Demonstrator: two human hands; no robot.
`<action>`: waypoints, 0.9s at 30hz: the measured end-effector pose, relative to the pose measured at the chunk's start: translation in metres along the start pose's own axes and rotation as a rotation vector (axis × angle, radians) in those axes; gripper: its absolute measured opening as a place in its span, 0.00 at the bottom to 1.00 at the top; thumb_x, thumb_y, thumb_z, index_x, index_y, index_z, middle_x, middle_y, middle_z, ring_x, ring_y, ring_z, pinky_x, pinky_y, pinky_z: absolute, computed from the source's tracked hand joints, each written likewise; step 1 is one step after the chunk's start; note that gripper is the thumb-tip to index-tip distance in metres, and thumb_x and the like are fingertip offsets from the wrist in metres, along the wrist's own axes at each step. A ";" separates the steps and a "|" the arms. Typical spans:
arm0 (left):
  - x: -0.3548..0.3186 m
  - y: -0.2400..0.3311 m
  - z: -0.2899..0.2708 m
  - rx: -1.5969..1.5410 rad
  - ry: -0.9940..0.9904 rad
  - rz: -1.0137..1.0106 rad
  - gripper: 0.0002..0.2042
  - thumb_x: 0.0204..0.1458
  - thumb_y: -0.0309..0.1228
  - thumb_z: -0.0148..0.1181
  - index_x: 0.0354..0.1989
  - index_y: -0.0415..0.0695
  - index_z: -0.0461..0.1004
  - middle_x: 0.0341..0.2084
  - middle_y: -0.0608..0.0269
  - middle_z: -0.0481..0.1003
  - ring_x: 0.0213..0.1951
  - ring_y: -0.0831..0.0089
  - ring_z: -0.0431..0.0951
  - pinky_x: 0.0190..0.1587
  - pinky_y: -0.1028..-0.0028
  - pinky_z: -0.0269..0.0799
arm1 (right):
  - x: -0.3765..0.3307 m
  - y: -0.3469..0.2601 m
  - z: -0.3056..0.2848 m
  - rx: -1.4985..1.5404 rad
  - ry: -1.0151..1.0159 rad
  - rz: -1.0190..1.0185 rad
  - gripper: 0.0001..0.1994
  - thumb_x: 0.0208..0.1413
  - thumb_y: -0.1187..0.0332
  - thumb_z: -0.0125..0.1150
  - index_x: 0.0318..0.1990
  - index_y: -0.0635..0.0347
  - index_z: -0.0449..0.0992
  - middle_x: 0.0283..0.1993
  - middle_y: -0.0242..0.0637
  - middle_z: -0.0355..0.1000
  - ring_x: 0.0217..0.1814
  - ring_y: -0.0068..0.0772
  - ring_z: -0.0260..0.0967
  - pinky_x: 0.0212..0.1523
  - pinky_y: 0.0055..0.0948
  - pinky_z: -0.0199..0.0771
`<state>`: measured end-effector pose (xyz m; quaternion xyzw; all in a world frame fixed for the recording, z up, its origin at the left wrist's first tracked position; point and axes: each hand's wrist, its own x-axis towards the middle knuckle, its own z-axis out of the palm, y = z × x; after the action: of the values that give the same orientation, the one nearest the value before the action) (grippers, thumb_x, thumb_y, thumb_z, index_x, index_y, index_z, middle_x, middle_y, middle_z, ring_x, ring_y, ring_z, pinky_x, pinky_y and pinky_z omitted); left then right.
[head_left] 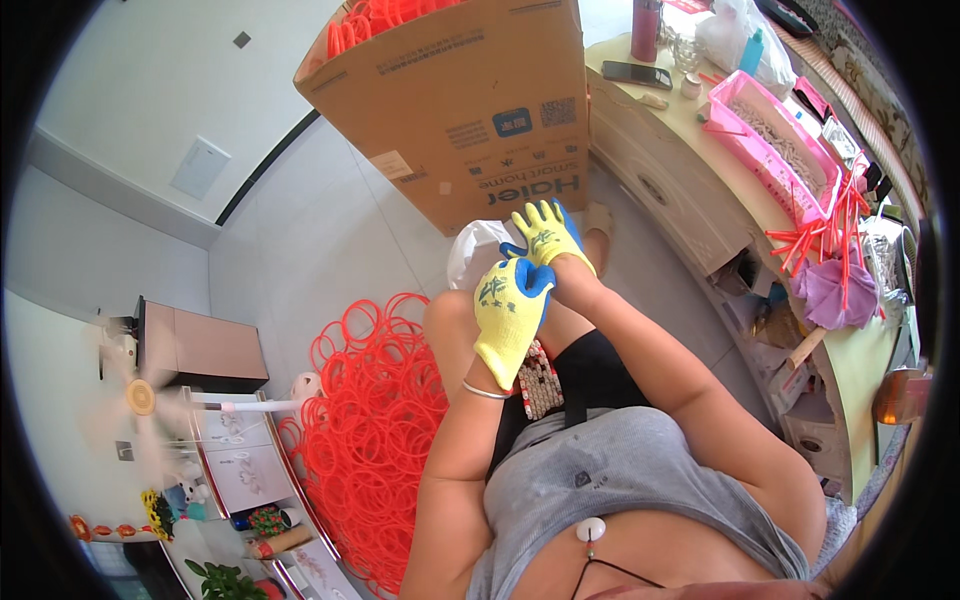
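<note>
Gloves are the matter in hand in the head view: the left hand (510,315), already in a yellow glove with blue palm, grips the cuff of the matching glove on the right hand (547,235) at the wrist, fingers pinched together on that cuff, while the right hand's fingers stand spread and hold nothing. Both hands sit together above the person's knees, just in front of a big cardboard box (460,110) with orange rings showing at its top. A large heap of orange rings (375,440) lies on the floor to the left, beside the left leg. To the right runs a long table (860,370) carrying a pink basket (775,140), a bundle of orange sticks (825,235) and a phone (637,73). A fan (140,397) stands at far left. I judge the step to be seating the right glove; the next move calls for a firm pull of the cuff toward the forearm with the fingers pushed fully home
</note>
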<state>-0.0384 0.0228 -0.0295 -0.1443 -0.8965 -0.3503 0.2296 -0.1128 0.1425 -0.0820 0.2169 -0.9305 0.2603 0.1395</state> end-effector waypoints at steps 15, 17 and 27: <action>0.006 -0.043 0.008 -0.283 -0.334 -0.158 0.08 0.49 0.30 0.66 0.32 0.39 0.77 0.28 0.47 0.77 0.34 0.46 0.78 0.37 0.56 0.73 | -0.007 -0.002 -0.006 -0.246 -0.066 -0.086 0.32 0.54 0.68 0.60 0.69 0.64 0.66 0.67 0.54 0.65 0.76 0.56 0.54 0.80 0.50 0.39; 0.002 -0.049 0.013 -0.369 -0.341 -0.259 0.08 0.49 0.29 0.66 0.33 0.39 0.77 0.29 0.46 0.77 0.35 0.45 0.78 0.38 0.56 0.74 | -0.008 -0.003 -0.002 -0.271 -0.125 -0.052 0.32 0.56 0.67 0.59 0.70 0.60 0.65 0.71 0.53 0.63 0.78 0.55 0.51 0.81 0.49 0.37; 0.007 -0.032 -0.022 -1.129 -0.480 -0.610 0.03 0.56 0.24 0.60 0.34 0.37 0.77 0.25 0.66 0.76 0.27 0.75 0.78 0.35 0.77 0.76 | -0.023 -0.013 -0.004 -0.008 -0.399 -0.177 0.29 0.52 0.60 0.63 0.62 0.60 0.72 0.64 0.51 0.69 0.69 0.58 0.63 0.75 0.56 0.49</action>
<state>-0.0510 -0.0145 -0.0301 -0.0567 -0.6032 -0.7713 -0.1949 -0.0863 0.1425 -0.0813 0.3442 -0.9181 0.1952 -0.0242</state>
